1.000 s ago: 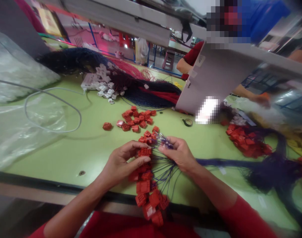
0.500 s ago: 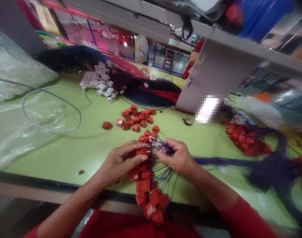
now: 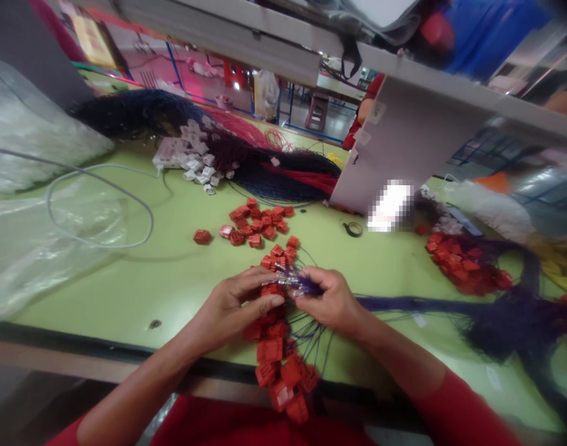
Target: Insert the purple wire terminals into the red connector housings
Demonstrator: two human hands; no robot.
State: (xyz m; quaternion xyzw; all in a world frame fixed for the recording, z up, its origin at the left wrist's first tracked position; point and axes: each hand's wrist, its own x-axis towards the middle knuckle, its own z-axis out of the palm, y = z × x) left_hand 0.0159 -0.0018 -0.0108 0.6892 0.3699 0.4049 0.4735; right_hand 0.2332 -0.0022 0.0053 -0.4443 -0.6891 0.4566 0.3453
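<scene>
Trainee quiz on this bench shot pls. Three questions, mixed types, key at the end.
1. Multiple choice. As seen in the picture, where does the black ring-shaped roll of tape lie relative to the loose cluster of red block-shaped plastic housings?
a) To its left
b) To its right
c) On top of it

2. Short answer. What is held in the right hand?

3. True or false. The left hand is gripping the roll of tape.

Key:
1. b
2. A bunch of thin purple wires with silver metal tips
3. False; it holds a red block-shaped plastic housing between thumb and fingers.
</scene>
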